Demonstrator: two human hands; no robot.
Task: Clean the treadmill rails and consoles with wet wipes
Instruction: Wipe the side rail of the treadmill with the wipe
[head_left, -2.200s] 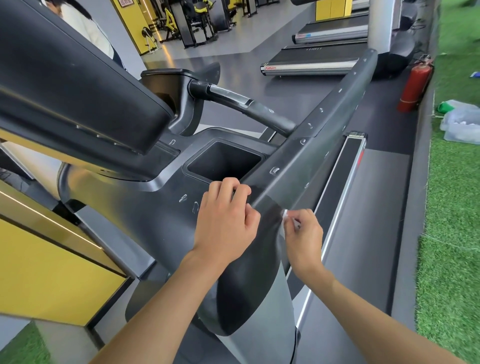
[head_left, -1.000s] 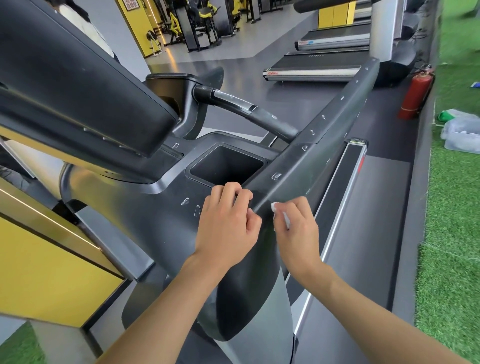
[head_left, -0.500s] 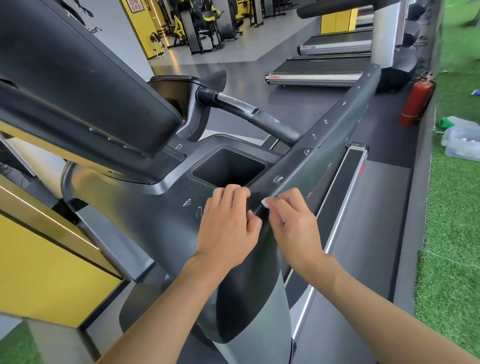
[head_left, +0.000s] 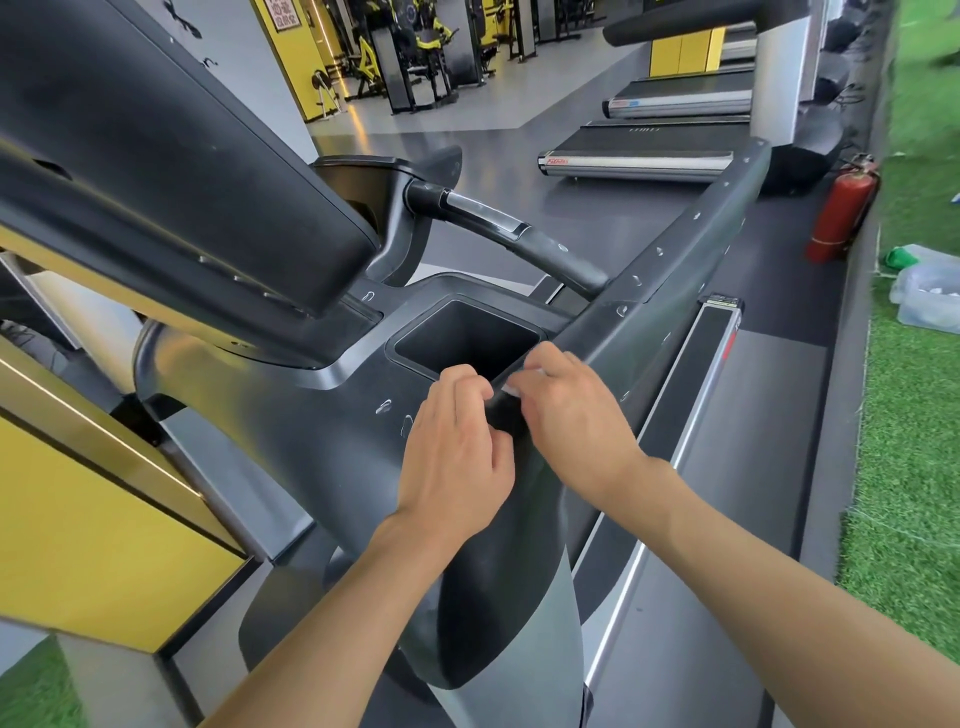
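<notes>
Both hands are on the treadmill, right at the spot where the long dark rail runs into the console housing. The right hand has the wet wipe: only a small white scrap shows between its fingertips, and the grip is clamped on it, pressing it to the near end of the rail just beside the corner of the square pocket. The left hand sits just beside it, knuckles up, fingers bent down onto the housing at the pocket's near rim. Whether that grip closes on anything I cannot tell, because the fingertips are hidden under the hand. The two hands are almost touching, with the wipe between them.

Above and to the left the big dark console tilts over the scene, and a curved handlebar reaches from its base across to the rail. To the right of the rail lies the grey belt with its silver side strip. Further off, a red fire extinguisher stands at the floor's edge, a clear plastic box sits on the green turf, and more treadmills line up behind
</notes>
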